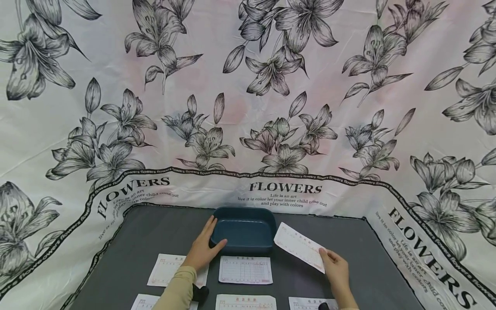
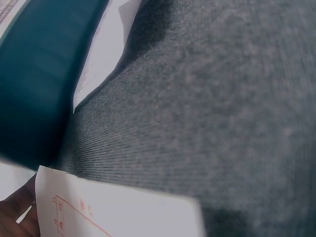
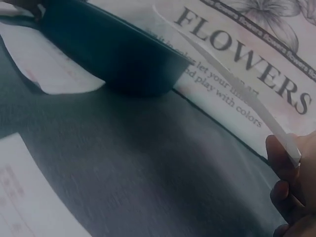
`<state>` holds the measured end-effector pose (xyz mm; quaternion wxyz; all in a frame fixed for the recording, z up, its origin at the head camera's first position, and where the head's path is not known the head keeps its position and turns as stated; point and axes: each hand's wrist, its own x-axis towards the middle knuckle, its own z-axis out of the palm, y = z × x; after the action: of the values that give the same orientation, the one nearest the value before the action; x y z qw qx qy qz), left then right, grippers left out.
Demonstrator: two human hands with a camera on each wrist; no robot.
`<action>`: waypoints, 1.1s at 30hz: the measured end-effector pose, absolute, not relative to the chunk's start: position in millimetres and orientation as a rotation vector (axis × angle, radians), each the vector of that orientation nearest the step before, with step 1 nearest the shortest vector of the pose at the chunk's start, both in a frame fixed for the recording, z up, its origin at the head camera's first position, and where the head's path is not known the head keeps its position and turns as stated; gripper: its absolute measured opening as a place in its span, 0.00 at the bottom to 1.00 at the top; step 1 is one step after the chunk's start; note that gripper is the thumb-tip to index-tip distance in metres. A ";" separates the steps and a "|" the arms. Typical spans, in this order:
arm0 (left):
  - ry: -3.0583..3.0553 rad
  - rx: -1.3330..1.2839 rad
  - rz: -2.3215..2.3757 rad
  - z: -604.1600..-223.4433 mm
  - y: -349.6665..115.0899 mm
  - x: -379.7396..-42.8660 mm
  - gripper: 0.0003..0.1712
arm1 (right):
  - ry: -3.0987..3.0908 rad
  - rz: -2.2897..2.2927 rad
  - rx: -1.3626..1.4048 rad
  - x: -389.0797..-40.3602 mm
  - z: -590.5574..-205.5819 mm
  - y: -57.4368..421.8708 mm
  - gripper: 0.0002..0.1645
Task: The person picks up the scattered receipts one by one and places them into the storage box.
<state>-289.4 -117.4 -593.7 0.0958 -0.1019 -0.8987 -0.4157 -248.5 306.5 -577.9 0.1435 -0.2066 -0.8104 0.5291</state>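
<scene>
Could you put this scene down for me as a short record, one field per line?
Container: dark blue box
Surface: gray tabletop
Left grip: touching the box's left side
Right grip: pinching a printed slip, raised beside the box's right side
Other slips: five, lying nearer the person, some partly hidden or cut off
Backdrop: flower-printed cloth

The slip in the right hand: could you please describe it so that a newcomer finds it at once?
On the grey table, find the blue tray. Just right of it, the right hand holds the white slip by one end. In the head view, it alone is raised in a hand, while the other slips lie on the table.
</scene>
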 end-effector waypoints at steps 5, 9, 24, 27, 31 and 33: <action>-2.651 -0.305 -1.227 -595.9 -117.8 -291.6 0.50 | -2.334 1.545 -0.531 -259.6 -576.2 285.6 0.34; -2.641 -0.305 -1.226 -596.3 -118.7 -292.1 0.50 | -2.284 1.623 -0.488 -270.3 -573.3 262.6 0.31; -2.663 -0.289 -1.209 -593.5 -115.5 -290.4 0.50 | -2.273 1.574 -0.334 -301.3 -559.8 187.5 0.20; -2.670 -0.289 -1.211 -592.8 -115.7 -290.1 0.51 | -2.322 1.481 -0.287 -304.3 -558.0 178.0 0.18; -2.675 -0.287 -1.214 -591.1 -115.9 -289.2 0.52 | -2.372 1.333 -0.222 -308.7 -557.0 168.5 0.14; -2.674 -0.288 -1.213 -591.0 -116.2 -289.1 0.52 | -2.393 1.256 -0.183 -311.5 -556.9 165.3 0.12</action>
<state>-289.1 -116.2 -591.0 0.0955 -0.0972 -0.9022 -0.4091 -311.5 165.3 -556.9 0.2149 -0.0661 -0.8628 0.4529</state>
